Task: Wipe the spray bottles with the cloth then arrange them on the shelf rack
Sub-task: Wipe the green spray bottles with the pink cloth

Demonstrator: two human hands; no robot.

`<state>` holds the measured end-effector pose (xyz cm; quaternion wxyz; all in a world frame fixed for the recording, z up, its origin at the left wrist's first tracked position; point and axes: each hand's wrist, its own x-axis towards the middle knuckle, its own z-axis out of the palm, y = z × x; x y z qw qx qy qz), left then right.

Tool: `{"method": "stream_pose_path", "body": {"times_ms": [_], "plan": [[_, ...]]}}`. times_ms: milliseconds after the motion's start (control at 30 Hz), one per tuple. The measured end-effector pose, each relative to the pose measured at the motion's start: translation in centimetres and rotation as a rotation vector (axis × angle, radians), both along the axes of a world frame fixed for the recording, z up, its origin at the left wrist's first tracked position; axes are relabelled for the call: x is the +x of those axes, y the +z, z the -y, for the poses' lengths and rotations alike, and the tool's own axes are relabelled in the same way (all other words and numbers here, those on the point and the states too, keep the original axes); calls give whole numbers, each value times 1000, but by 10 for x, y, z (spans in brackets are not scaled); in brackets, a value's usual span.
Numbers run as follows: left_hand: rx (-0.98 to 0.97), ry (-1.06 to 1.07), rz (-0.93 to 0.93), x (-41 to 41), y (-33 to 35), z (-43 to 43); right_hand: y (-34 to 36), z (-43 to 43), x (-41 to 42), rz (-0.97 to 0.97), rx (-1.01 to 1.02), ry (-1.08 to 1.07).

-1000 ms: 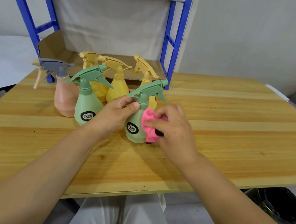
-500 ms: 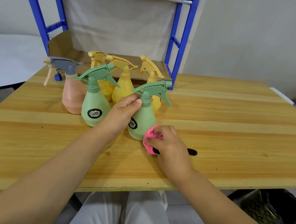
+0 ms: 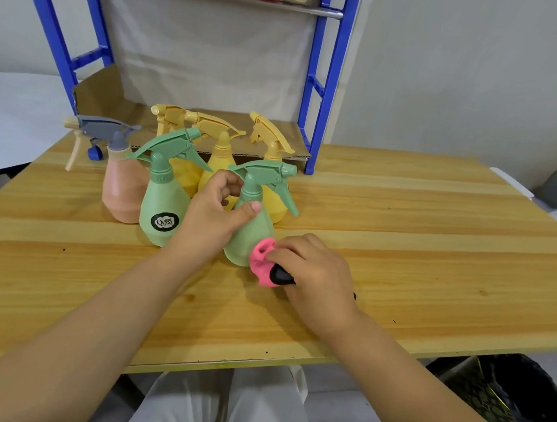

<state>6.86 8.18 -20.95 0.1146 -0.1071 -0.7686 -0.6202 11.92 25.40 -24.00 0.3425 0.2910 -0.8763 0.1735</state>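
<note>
- Left hand (image 3: 216, 211), centre frame: thumb on the shoulder and fingers curled round the neck of the mint-green plastic trigger spray bottle (image 3: 245, 241). The bottle stands upright on the pale wooden table (image 3: 403, 240).
- Right hand (image 3: 315, 269), just right of it: fingers clenched on the bunched pink cloth (image 3: 260, 260), which is pressed to the bottle's lower right side. There's a black patch at the cloth; can't tell what it is.
- My read: mid-wipe on the lower body, with the shoulder and trigger head not yet covered.
- To do it well: hold the neck firm, twist the bottle with the left hand and let the cloth sweep the full circumference, then work upward.
- Clearance is tight. The second mint-green spray bottle with a black label (image 3: 162, 206) is just left of the wrist, and the three yellow spray bottles (image 3: 218, 167) are close behind. Sliding the work bottle toward lower frame should avoid toppling them.
- The blue metal shelf rack (image 3: 327, 79), top of frame, gets the bottles next. All six look to be on the table.
</note>
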Motion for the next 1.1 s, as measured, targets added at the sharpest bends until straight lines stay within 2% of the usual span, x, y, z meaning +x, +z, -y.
{"method": "stream_pose_path", "body": {"times_ms": [100, 200, 400, 600, 667, 833, 933, 1100], "plan": [[-7, -63, 11, -4, 1, 8, 8, 14, -3, -311, -66, -57], [9, -138, 40, -4, 2, 14, 2, 25, -14, -415, -29, -90], [33, -192, 30, -6, 3, 19, -11, 19, -18, -222, 99, 1], [-58, -159, 16, -13, -4, 24, -23, -7, -14, 31, 193, 184], [-117, -163, -12, -13, -3, 25, -15, -13, -16, 47, 150, 194], [-90, -250, -21, -6, 2, 24, 9, -13, -29, -29, -46, 149], [-162, -232, -39, -5, 3, 25, 9, -4, -32, -31, -161, 179], [-147, -281, 4, -3, 3, 26, 4, 4, -29, -30, -232, 189]]}}
